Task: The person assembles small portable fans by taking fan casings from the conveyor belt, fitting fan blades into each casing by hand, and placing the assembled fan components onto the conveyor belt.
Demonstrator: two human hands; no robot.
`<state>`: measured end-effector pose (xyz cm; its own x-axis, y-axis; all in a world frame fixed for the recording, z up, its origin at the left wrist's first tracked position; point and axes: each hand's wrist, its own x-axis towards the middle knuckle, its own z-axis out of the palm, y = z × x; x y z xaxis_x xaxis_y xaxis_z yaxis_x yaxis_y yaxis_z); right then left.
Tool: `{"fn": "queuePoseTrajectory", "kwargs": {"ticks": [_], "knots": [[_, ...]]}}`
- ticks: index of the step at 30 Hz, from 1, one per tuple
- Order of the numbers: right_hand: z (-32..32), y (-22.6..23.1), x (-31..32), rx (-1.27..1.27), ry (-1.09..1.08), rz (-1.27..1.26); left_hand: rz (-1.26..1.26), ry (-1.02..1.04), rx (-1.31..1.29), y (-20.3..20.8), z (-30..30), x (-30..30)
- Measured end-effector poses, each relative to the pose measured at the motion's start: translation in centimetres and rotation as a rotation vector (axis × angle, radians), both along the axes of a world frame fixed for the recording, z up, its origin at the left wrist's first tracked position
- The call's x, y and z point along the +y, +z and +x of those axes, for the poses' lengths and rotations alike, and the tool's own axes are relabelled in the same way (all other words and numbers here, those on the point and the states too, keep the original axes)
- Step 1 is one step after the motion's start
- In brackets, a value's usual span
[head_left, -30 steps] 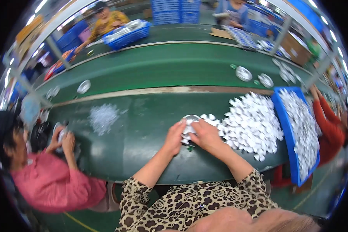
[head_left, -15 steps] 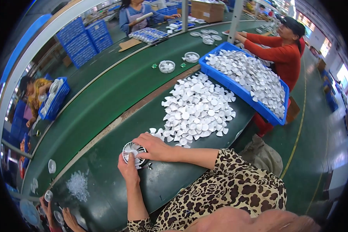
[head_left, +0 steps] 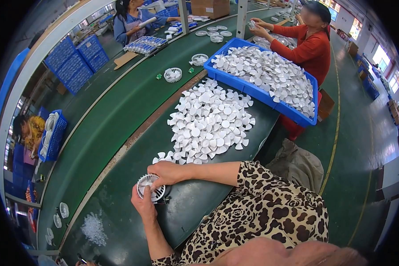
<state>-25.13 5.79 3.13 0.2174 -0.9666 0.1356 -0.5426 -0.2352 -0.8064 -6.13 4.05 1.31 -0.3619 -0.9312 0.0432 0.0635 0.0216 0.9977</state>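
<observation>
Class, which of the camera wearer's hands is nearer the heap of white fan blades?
Right. The right hand is close by the near end of the heap; the left hand is farther off, at the lower left of the white cage.

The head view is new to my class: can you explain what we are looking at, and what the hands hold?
There is no robot here. A person in a spotted top wears a camera on their head, looking down at their own bare hands; its fisheye lens bends straight edges near the rim. The left hand and right hand together hold a round white slotted part over a dark green table. Near the right hand lies a heap of white fan blades; beyond it, a blue tray is filled with similar blades. Small pale pieces lie toward the lower left. Alongside runs a green belt. A co-worker in red is nearby.
</observation>
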Motion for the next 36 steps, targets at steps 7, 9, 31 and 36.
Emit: {"fn": "queuePoseTrajectory", "kwargs": {"ticks": [7, 9, 31, 36], "knots": [[-1.5, -0.5, -7.4, -0.009, -0.093, 0.118, -0.07, 0.237, 0.099, -1.8, -0.1, -2.5], [-3.8, 1.1, -8.5, -0.439, -0.303, 0.188, 0.005, 0.295, 0.078, -0.2, -0.9, -3.1], [0.9, 0.7, 0.7, -0.373, 0.099, 0.119, 0.02, -0.015, 0.065, -0.4, -0.9, -1.2], [0.6, -2.4, 0.2, -0.248, -0.093, -0.084, 0.138, -0.124, -0.148, 0.3, -0.6, -1.1]]}}
